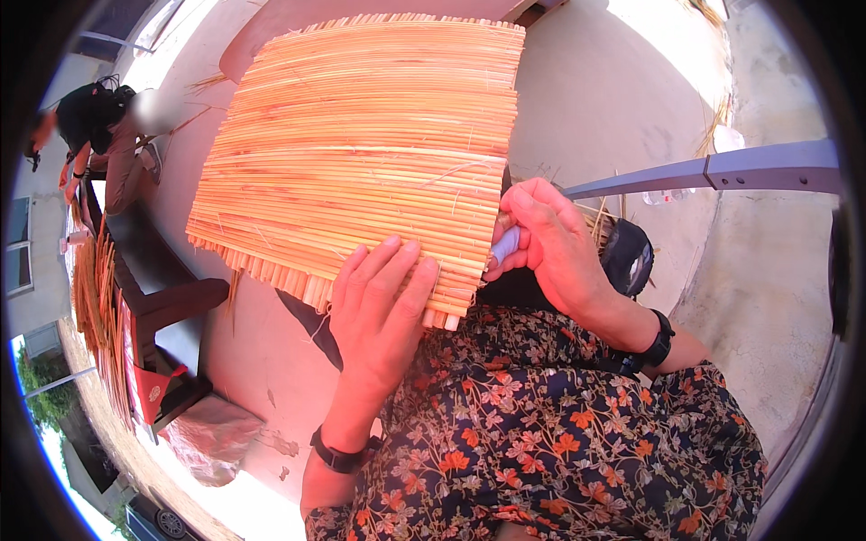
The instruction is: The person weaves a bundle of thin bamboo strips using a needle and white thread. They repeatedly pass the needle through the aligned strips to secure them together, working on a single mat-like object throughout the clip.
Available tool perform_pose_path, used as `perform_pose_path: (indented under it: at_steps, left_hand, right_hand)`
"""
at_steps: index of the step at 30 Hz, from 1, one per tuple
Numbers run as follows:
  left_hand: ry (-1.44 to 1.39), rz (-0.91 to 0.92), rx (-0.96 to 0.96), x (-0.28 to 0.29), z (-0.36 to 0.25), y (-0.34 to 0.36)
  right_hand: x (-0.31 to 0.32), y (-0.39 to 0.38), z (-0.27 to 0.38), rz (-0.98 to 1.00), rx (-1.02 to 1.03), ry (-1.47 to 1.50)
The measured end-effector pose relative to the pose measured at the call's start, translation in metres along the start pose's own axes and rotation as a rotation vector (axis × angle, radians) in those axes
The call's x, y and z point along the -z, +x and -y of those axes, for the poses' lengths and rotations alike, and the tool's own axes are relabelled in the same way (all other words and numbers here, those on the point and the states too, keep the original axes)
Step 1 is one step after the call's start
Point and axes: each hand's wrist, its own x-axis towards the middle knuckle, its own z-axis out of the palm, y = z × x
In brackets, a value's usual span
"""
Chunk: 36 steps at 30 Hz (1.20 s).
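A mat of straw-coloured reeds (361, 135), laid side by side in rows, spreads out in front of my body. My left hand (379, 302) rests on its near edge with the fingers stretched flat over the reeds; its thumb is out of sight. At the mat's right edge my right hand (555, 234) is closed, thumb and fingertips pinched together. A small pale lilac piece (507, 244) shows at those fingers; whether it is held or wrapped round a finger I cannot tell. What lies in the pinch itself is hidden.
A grey metal bar (749, 169) runs in from the right. Beside my right wrist is a dark rounded object (627, 257). At left, a person (104, 135) bends over a dark bench frame (167, 302) near loose reeds (95, 279). A plastic-wrapped bundle (212, 437) lies on the floor.
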Motion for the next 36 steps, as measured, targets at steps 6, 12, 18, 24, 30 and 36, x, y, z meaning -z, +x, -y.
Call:
perform_pose_path:
  at_steps: [6,12,18,24,30,36]
  left_hand:
    - [-0.028,-0.016,0.014,-0.005,0.001,0.001]
    - [-0.085,0.109,0.068,0.012,-0.003,0.01]
    - [-0.46,0.198,0.181,0.035,0.01,0.022]
    - [-0.551,0.229,0.338,0.027,0.005,0.042]
    - [-0.586,0.303,0.21,0.016,0.012,0.053]
    - [-0.516,0.258,0.051,0.014,0.013,0.058]
  right_hand:
    - [-0.014,-0.012,0.011,0.0,-0.276,0.097]
    - [-0.02,-0.018,0.011,0.115,-0.367,0.047]
    - [-0.019,-0.016,0.01,0.117,-0.353,0.041]
    - [-0.021,-0.017,0.012,0.145,-0.337,-0.022]
    - [-0.024,-0.016,0.016,0.133,-0.376,-0.004]
    - [-0.023,-0.017,0.014,0.186,-0.319,-0.087]
